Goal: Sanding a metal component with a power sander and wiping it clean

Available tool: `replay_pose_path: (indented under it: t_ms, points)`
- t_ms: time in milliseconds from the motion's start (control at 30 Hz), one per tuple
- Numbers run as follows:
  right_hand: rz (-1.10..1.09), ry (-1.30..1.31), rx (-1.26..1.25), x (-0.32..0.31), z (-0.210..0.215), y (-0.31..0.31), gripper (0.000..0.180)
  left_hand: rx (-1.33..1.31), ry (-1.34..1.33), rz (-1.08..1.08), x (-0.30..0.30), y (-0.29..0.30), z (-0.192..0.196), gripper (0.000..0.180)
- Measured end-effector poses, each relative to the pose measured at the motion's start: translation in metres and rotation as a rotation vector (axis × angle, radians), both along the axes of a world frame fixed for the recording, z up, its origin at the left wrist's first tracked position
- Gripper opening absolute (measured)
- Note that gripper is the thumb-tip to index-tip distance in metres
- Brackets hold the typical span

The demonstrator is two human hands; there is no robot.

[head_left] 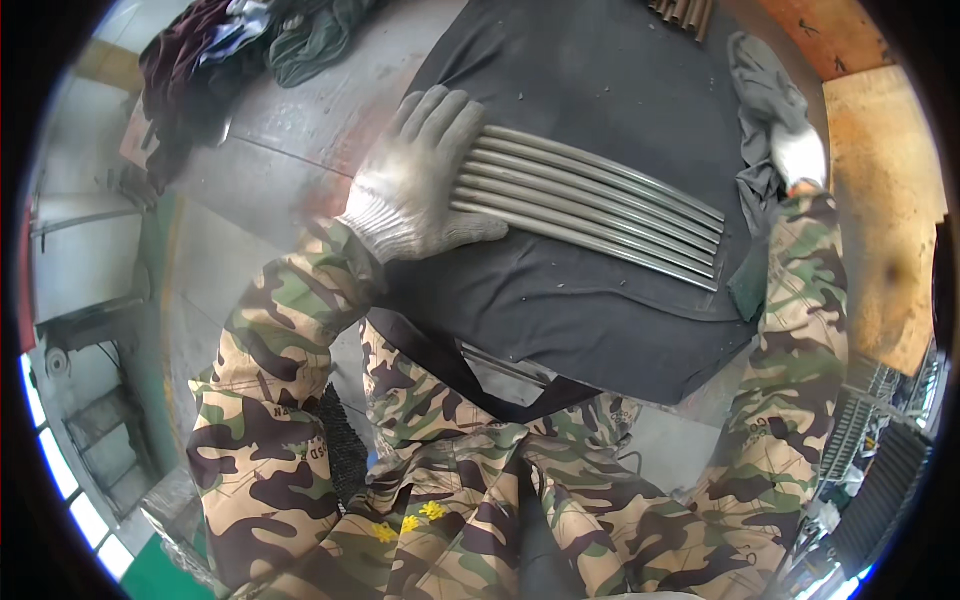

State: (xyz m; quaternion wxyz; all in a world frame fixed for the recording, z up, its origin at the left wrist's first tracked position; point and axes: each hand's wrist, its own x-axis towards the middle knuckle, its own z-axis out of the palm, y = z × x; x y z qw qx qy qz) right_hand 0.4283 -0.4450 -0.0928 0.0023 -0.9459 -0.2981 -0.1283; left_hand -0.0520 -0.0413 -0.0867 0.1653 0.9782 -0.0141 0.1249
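Several slim silvery metal rods point(590, 205) lie side by side in a flat row on a dark cloth point(570, 310). My left hand point(420, 175), in a white and grey work glove, lies across their left ends. Its fingers stretch out past the far side and its thumb is spread along the near side. The glove hides those rod ends. Off to the right, apart from the rods' right ends, my gloved right hand point(775, 105) is closed on a crumpled grey rag point(757, 185). Its fingertips are partly hard to separate from the rag.
Brownish tubes point(685, 15) lie at the far edge of the dark cloth. A heap of dark clothing point(235, 50) sits at the far left on the grey metal surface point(290, 125). Wooden panels point(880, 200) stand along the right. Wire racks point(860, 420) are at the lower right.
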Motion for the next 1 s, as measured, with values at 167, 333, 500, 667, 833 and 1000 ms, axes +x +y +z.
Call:
replay_pose_path:
  t_ms: [167, 333, 500, 667, 833, 1000]
  points:
    - [-0.404, -0.288, 0.403, -0.023, 0.099, -0.046, 0.055, 0.041, -0.074, 0.064, -0.004, -0.002, 0.000, 0.102]
    - [0.008, -0.146, 0.914, -0.152, 0.167, -0.026, 0.031, 0.039, -0.059, 0.084, -0.009, 0.003, -0.006, 0.108]
    - [0.816, 0.489, 0.640, -0.295, 0.131, 0.107, 0.031, 0.069, -0.060, 0.100, -0.016, 0.007, -0.015, 0.105]
    - [0.574, -0.109, 0.301, -0.356, -0.031, 0.212, 0.047, -0.046, -0.126, -0.038, 0.014, 0.003, -0.020, 0.092]
    - [0.682, 0.107, 0.402, -0.391, -0.015, 0.269, 0.044, -0.205, -0.136, -0.035, -0.015, 0.024, -0.014, 0.068]
    - [0.646, 0.131, 0.383, -0.353, -0.023, 0.194, 0.059, 0.135, -0.055, 0.028, -0.002, 0.009, -0.017, 0.071]
